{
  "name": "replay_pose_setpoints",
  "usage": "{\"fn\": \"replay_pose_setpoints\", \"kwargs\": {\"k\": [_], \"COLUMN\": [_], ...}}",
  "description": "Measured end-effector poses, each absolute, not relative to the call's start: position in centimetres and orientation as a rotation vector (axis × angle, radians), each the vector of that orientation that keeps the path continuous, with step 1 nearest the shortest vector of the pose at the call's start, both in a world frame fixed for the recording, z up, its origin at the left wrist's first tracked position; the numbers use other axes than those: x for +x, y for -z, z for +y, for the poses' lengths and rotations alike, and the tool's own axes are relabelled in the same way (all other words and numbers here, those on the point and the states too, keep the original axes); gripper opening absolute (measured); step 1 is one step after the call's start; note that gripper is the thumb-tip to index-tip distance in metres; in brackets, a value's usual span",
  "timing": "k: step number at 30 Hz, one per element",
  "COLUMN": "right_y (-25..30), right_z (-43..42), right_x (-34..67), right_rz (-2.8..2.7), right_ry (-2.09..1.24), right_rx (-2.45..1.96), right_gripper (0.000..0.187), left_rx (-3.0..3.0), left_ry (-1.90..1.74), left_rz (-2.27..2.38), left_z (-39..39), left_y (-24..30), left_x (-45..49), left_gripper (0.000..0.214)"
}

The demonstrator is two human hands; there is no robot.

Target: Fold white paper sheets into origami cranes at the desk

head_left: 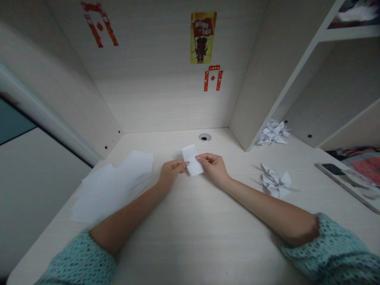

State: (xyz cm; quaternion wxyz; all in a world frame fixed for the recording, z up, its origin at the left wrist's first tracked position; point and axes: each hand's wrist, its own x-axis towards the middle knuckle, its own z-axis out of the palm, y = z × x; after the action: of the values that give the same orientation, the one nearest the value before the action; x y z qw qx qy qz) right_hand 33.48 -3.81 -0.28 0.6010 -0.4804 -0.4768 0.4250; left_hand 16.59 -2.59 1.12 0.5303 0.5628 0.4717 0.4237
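Note:
A small folded white paper (191,159) lies on the pale wooden desk (196,229), near its middle. My left hand (170,171) pinches the paper's left edge with fingertips pressed together. My right hand (214,166) grips its right edge, fingers curled on it. Both forearms reach in from teal knitted sleeves at the bottom corners.
A loose stack of white paper sheets (113,184) lies to the left. Folded white paper figures (275,181) sit to the right, with more of them (272,133) in the shelf nook. A cable hole (204,137) is behind the paper. A phone (333,169) rests on a book at far right.

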Motion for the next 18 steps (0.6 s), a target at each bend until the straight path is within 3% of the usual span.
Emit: {"fn": "replay_pose_setpoints", "kwargs": {"k": [11,18], "right_y": [1.0,0.2], "right_z": [-3.4,-3.7], "right_x": [33.7,34.2], "right_rz": [-1.213,-1.431], "right_ry": [-0.844,-0.676], "right_rx": [-1.232,-1.24], "right_gripper": [0.032,0.025], "left_rx": [1.545,1.821], "left_ry": [-0.983,-0.86], "left_rz": [1.119,1.155], "left_z": [-2.5,-2.6], "left_y": [-0.2,0.4], "left_x": [16.6,16.1], "left_gripper": [0.031,0.031]}}
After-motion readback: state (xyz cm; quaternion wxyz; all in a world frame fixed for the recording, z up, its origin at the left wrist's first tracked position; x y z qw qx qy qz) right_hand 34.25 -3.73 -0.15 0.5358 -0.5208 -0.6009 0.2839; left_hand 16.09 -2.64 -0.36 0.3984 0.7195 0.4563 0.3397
